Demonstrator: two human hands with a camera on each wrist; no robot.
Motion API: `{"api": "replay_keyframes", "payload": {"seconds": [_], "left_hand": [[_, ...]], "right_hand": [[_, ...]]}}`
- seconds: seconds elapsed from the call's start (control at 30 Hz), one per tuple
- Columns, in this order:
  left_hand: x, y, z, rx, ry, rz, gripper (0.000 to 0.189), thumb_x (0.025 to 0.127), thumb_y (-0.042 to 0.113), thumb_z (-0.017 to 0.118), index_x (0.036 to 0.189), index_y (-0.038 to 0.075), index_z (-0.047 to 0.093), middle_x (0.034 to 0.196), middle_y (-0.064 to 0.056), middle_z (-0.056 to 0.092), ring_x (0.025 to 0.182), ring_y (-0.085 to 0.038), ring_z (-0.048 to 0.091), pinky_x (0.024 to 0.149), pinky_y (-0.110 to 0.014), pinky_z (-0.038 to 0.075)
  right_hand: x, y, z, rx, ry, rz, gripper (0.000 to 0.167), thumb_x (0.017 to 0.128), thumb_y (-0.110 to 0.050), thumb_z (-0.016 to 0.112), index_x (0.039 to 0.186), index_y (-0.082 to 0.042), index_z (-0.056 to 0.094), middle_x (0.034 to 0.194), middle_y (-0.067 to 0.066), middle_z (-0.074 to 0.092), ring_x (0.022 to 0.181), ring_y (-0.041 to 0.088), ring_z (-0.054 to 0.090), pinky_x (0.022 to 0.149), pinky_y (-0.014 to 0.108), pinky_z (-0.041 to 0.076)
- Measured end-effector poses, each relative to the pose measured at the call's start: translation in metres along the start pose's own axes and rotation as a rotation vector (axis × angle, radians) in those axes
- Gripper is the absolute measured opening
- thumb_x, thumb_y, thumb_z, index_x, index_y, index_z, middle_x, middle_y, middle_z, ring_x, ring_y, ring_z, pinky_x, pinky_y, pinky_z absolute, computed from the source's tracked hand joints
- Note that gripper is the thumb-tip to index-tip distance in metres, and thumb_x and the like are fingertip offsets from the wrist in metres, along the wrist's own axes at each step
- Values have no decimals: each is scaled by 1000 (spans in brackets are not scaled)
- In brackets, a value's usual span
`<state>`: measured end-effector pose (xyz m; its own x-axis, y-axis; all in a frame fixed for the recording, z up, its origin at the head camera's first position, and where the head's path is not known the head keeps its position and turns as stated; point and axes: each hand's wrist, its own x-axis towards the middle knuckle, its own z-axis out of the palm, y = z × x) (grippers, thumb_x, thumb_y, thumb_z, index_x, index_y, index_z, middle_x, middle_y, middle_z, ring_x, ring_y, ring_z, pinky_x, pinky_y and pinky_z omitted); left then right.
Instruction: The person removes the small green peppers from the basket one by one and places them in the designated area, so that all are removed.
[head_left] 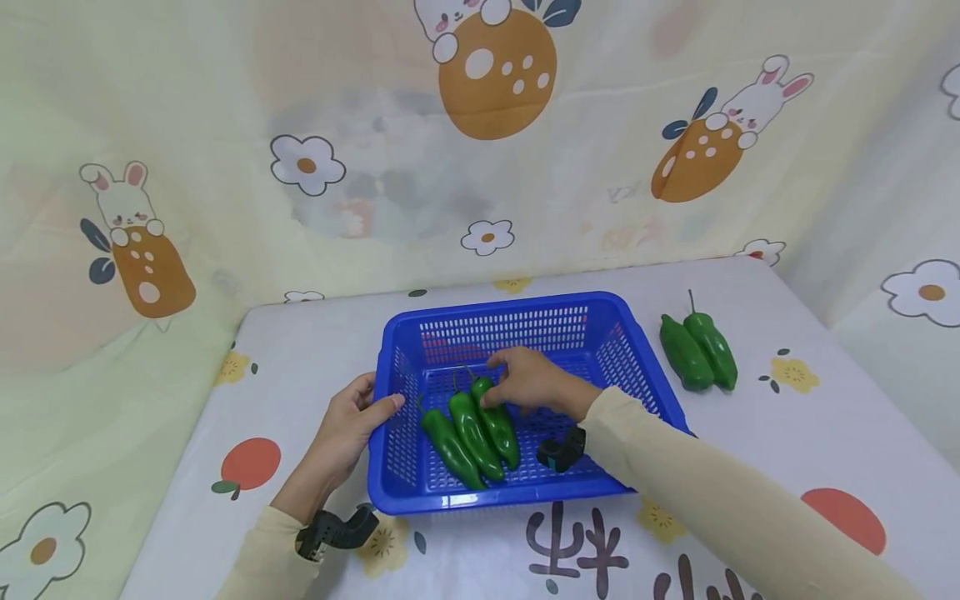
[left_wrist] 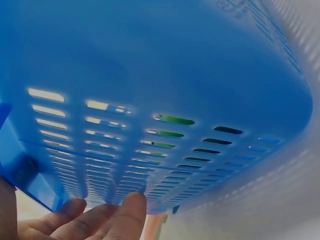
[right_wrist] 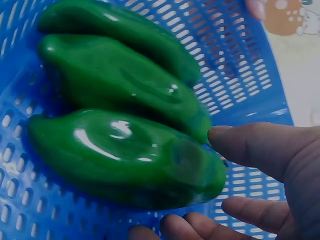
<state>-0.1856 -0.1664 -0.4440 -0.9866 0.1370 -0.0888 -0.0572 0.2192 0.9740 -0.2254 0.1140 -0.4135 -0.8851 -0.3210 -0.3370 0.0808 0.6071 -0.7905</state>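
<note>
A blue plastic basket (head_left: 495, 500) with slotted walls holds three green peppers side by side: a left pepper (head_left: 452, 448), a middle one (head_left: 476, 435) and a right one (head_left: 501, 429). At the basket's left rim, my left hand (head_left: 348, 429) grips the side, thumb over the edge; its fingers (left_wrist: 127, 220) lie against the slotted outer wall in the left wrist view. Inside the basket is my right hand (head_left: 528, 382), at the stem end of the right pepper. In the right wrist view its thumb (right_wrist: 250, 145) and spread fingers stand either side of that pepper (right_wrist: 125, 160).
Two more green peppers (head_left: 686, 354) (head_left: 712, 346) lie together on the table to the right of the basket. A patterned cloth (head_left: 300, 367) covers the tabletop, and a printed curtain (head_left: 375, 100) hangs behind it. Each wrist wears a black camera (head_left: 562, 450).
</note>
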Motion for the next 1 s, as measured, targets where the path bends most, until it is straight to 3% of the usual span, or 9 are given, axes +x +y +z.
{"api": "replay_keyframes", "payload": {"seconds": [0.1,0.4,0.77,1.0], "left_hand": [[1,1,0,3,-5,4,50,102,20,68,145,1,52,129,-23,68,113,-33,71,99,-47,58],[2,4,-3,27,-23,5,48,102,17,67,143,-1,52,125,-24,69,107,-32,72,94,-45,61],[2,5,-2,28,-21,-1,45,101,17,68,140,-1,54,123,-23,71,104,-30,73,92,-42,62],[1,6,-2,27,-23,-3,45,101,17,68,140,-1,55,123,-24,70,105,-31,73,92,-42,62]], "right_hand": [[1,0,3,-3,-10,17,72,85,-11,82,147,5,51,109,14,70,88,25,71,70,42,65],[6,-1,12,-50,-6,26,72,84,-10,84,147,5,52,121,19,67,91,26,73,67,38,65],[5,-2,14,-109,-7,13,73,78,-3,81,145,5,52,111,15,68,84,22,71,68,31,64],[3,-3,12,-164,21,14,69,78,-6,81,142,2,57,112,12,68,91,22,68,75,34,63]]}}
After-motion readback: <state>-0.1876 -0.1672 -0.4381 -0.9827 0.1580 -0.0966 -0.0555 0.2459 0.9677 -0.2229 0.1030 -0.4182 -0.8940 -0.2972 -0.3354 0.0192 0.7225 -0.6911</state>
